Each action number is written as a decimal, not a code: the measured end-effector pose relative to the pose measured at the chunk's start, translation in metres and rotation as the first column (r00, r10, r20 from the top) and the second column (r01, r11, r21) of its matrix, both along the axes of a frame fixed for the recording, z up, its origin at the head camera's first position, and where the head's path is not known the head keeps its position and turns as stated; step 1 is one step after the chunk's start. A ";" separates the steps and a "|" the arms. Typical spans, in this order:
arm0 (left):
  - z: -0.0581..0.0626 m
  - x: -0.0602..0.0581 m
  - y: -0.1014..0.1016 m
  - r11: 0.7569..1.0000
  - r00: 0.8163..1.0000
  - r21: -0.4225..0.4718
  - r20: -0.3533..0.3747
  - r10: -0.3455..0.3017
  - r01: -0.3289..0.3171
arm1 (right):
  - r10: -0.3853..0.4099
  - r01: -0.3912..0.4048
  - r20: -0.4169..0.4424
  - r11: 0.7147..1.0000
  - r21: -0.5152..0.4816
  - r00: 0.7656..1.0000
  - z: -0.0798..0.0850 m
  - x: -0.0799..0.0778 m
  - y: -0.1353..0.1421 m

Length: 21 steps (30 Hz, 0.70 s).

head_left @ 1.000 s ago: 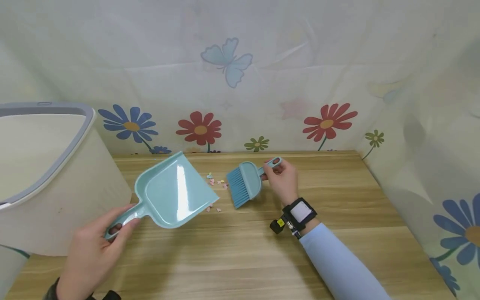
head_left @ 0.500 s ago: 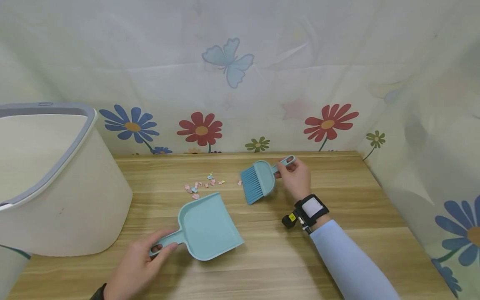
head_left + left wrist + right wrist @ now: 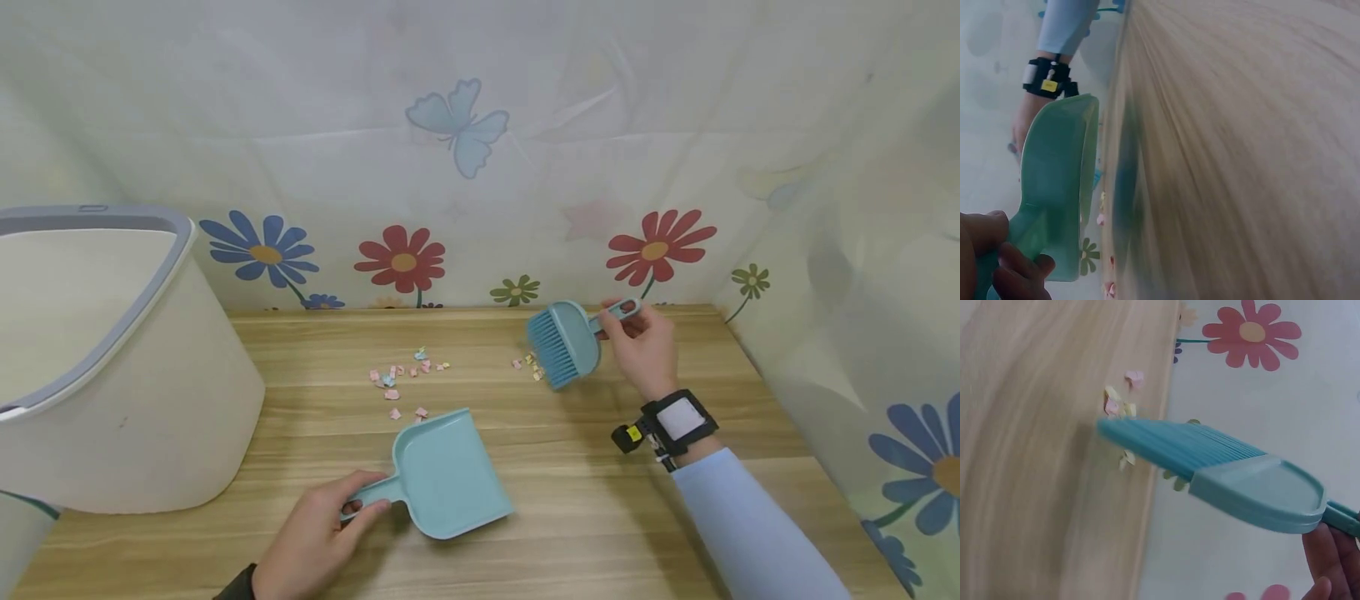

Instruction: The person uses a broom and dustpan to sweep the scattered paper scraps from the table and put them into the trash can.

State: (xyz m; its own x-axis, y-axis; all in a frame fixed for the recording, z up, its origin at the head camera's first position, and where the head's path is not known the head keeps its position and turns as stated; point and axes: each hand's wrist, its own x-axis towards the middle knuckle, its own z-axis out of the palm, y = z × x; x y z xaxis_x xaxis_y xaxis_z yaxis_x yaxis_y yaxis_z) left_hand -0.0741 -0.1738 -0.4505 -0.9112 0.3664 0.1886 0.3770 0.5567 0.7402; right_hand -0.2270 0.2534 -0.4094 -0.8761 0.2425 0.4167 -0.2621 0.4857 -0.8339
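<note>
My left hand [image 3: 318, 529] grips the handle of a light blue dustpan [image 3: 450, 475], whose wide edge faces right. The left wrist view shows the dustpan [image 3: 1057, 169] raised over the wood, with a gap below it. At the right, my right hand [image 3: 641, 346] holds a small hand brush [image 3: 573, 337] by its handle, bristles pointing left. Just left of the bristles [image 3: 1154, 440] lie some pink and yellow scraps [image 3: 1113, 403]. A larger scatter of pink and blue scraps [image 3: 392, 379] lies behind the dustpan.
A tall white bin [image 3: 180, 375] with a grey rim stands at the left of the wooden tabletop [image 3: 585, 533]. A flower-printed curtain [image 3: 315, 158] hangs along the back and right sides.
The dustpan has moved right and toward the front, uncovering the scraps behind it. My right hand has carried the brush to the right, where more scraps now show by its bristles.
</note>
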 end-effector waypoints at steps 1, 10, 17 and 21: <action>-0.001 -0.001 0.002 1.000 1.000 -0.007 0.011 -0.005 0.005 | -0.005 0.006 -0.038 0.999 0.050 0.999 0.003 0.001 0.001; -0.006 -0.010 0.024 0.997 0.999 -0.075 0.046 -0.002 0.005 | 0.134 0.054 -0.342 0.871 0.488 0.930 -0.003 -0.003 -0.001; -0.004 -0.020 0.036 0.990 0.999 -0.143 0.050 0.005 0.002 | 0.310 -0.007 -0.294 0.700 0.714 0.904 -0.035 -0.005 -0.007; -0.002 -0.023 0.038 0.987 0.998 -0.162 0.052 0.020 -0.011 | 0.401 -0.078 -0.243 0.637 0.767 0.883 -0.042 0.002 -0.011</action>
State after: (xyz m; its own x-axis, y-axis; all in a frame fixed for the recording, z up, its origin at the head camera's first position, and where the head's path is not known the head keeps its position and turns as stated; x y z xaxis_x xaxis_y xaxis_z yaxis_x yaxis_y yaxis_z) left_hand -0.0967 -0.1355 -0.4528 -0.9241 0.3740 0.0786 0.3297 0.6761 0.6589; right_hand -0.2252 0.2427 -0.4513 -0.6003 -0.4710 0.6464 -0.6547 0.7536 -0.0588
